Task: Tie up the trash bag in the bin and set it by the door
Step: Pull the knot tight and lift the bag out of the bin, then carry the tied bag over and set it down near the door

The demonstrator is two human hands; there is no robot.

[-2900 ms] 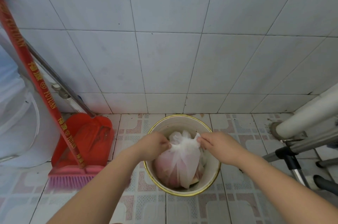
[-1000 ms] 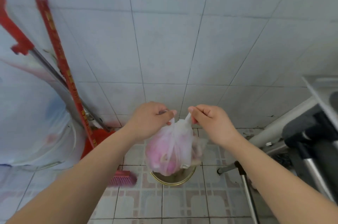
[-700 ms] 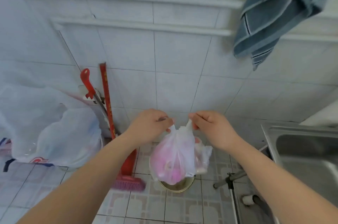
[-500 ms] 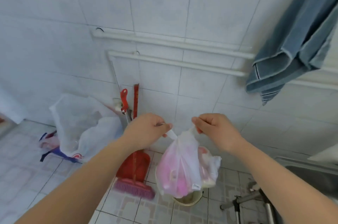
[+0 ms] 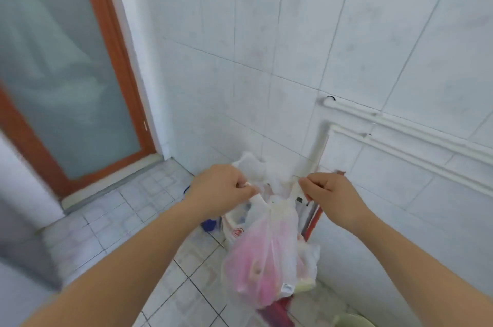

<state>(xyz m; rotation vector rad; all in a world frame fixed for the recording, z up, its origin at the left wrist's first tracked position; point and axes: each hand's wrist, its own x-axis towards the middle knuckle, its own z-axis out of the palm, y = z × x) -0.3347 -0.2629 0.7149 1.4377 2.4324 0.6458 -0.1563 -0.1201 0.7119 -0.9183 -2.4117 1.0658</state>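
Trash bag [image 5: 269, 254] hangs between, below both hands [image 5: 274, 190].

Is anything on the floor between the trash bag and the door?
The tiled floor toward the door looks bare. Both hands hold the trash bag up; only a white bag pile sits by the wall, off to the side.

- Bright, even daylight, soft and cool across the white wall tiles [image 5: 306, 33].
- Glowing through the frosted door [image 5: 61, 81] at left.
- Smeared by motion blur throughout, worst at left.
- Bent by wide-angle distortion near the edges.
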